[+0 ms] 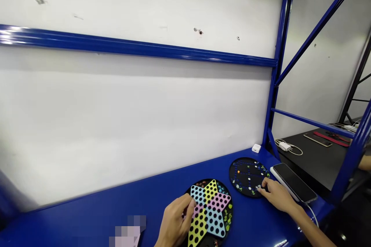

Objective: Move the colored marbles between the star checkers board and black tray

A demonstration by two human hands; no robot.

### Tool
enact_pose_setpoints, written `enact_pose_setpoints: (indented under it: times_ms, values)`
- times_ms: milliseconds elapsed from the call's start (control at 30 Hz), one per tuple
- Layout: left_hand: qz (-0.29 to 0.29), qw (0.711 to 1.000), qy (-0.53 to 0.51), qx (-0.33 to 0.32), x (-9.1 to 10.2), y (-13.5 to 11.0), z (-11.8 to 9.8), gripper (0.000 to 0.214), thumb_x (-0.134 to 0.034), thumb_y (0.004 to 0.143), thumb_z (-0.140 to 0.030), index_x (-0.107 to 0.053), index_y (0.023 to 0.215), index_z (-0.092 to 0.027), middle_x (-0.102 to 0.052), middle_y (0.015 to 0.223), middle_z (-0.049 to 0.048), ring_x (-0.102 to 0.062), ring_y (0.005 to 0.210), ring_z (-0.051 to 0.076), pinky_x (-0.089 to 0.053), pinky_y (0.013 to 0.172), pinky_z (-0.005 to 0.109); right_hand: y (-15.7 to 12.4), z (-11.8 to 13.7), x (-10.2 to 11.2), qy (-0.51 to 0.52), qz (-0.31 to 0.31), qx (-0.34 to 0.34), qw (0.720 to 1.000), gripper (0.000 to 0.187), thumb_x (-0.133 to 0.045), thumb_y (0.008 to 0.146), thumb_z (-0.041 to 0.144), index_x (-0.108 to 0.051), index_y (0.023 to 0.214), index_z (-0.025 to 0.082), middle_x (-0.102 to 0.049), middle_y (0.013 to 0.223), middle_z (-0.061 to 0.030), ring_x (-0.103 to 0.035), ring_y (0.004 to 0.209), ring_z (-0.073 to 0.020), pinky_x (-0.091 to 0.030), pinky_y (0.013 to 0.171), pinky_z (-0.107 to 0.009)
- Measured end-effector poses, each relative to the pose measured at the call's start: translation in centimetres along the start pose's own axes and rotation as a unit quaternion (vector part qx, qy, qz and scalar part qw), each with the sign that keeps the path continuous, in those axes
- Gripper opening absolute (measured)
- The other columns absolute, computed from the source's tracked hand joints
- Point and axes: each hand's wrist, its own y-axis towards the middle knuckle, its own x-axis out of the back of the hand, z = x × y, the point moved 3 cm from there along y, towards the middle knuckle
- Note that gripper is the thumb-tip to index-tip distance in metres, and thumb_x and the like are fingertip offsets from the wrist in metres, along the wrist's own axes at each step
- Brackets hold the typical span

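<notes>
A Chinese checkers board (215, 202), star-shaped in yellow, blue and pink with rows of dark holes, sits on a round black tray with coloured marbles around its edge. My left hand (176, 216) is at the board's left side, fingers curled and thumb against the index finger; what they hold, if anything, is hidden. Right of the star lies a second round black tray (242, 179) with several small marbles and an orange piece (238, 171). At its lower right rim, my right hand (276, 195) has its fingertips pinched together near some clear marbles.
A smartphone (295, 181) on a white block, with a cable, lies beyond my right hand. A white charger (256, 148) stands at the back of the blue table (116, 204). Blue frame posts (272, 96) rise at the right. Behind them, a black table (307, 158) holds another phone and cables.
</notes>
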Motion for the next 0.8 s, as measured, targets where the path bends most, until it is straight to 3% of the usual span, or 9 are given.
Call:
enact_pose_setpoints:
  times_ms: [167,367,433,600,800]
  values:
    - [0.014,1.0,-0.011,0.014,0.0,-0.1,0.2,0.037,-0.04,0.097,-0.029,-0.053,0.063,-0.02,-0.054,0.057,-0.0015,-0.051,0.051,0.011,-0.04,0.052,0.022,0.2,1.2,0.0,-0.034,0.016,0.019,0.999,0.031,-0.043,0.092,0.043,-0.053,0.111,0.021,-0.068,0.084,-0.0061,-0.065,0.085,-0.0259,-0.037,0.069,-0.031]
    - [0.023,1.0,-0.007,0.02,-0.1,-0.2,0.2,0.039,-0.038,0.098,-0.029,-0.051,0.062,-0.02,-0.054,0.057,-0.0013,-0.051,0.052,0.012,-0.04,0.053,0.022,1.2,3.0,0.6,-0.124,0.03,0.048,0.991,0.036,-0.042,0.094,0.046,-0.06,0.105,0.017,-0.072,0.095,-0.0129,-0.067,0.092,-0.0312,-0.041,0.073,-0.034]
    - [0.026,0.999,-0.007,0.022,-0.2,-0.2,0.3,0.039,-0.038,0.098,-0.03,-0.05,0.061,-0.02,-0.054,0.057,-0.0015,-0.05,0.052,0.011,-0.04,0.053,0.021,1.7,3.7,0.2,-0.164,0.035,0.06,0.984,0.042,-0.04,0.096,0.047,-0.06,0.111,0.014,-0.072,0.097,-0.0167,-0.068,0.093,-0.0334,-0.042,0.074,-0.036]
    - [0.026,0.999,-0.002,0.018,-0.3,-0.3,0.3,0.04,-0.038,0.098,-0.03,-0.047,0.061,-0.02,-0.054,0.057,-0.0019,-0.051,0.052,0.011,-0.038,0.053,0.021,2.6,4.4,-1.1,-0.232,0.056,0.101,0.966,0.038,-0.032,0.101,0.031,-0.059,0.12,0.012,-0.073,0.098,-0.0182,-0.071,0.091,-0.0321,-0.045,0.073,-0.034]
    - [0.026,1.0,-0.004,0.01,-0.3,-0.4,0.1,0.038,-0.039,0.099,-0.029,-0.045,0.062,-0.02,-0.053,0.057,-0.0027,-0.049,0.051,0.01,-0.036,0.052,0.022,2.7,4.3,-1.0,-0.242,0.078,0.1,0.962,0.039,-0.034,0.101,0.019,-0.051,0.135,0.011,-0.072,0.101,-0.0189,-0.072,0.092,-0.0305,-0.048,0.073,-0.033]
